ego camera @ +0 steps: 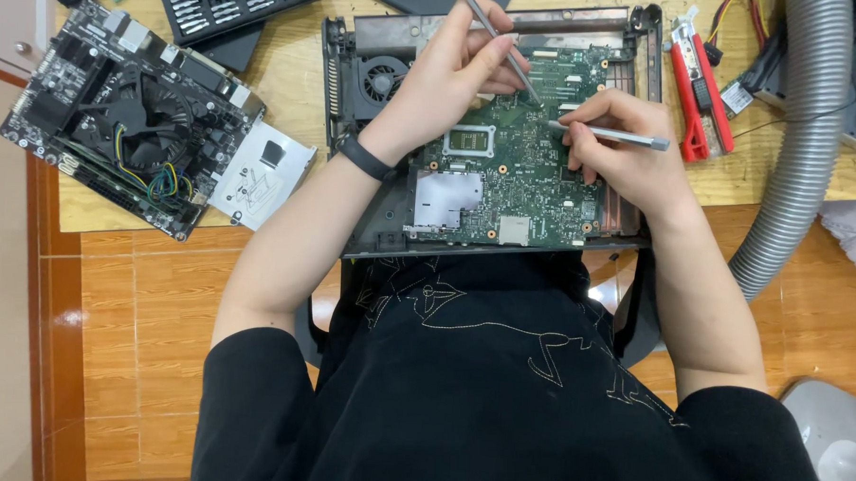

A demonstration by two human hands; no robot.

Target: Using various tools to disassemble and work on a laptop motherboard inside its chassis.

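While our left hand (pixel 458 66) and right hand (pixel 616 143) each pinch a slim metal tool, we judge the green circuit board (pixel 516 177) stiff, light, probably fragile, best held by its edges.

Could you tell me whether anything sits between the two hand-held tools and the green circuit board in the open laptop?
Nothing visible does. The left hand holds a thin metal tool and the right hand a grey metal tool; both tips reach the bare upper part of the green circuit board, which lies uncovered in the laptop case.
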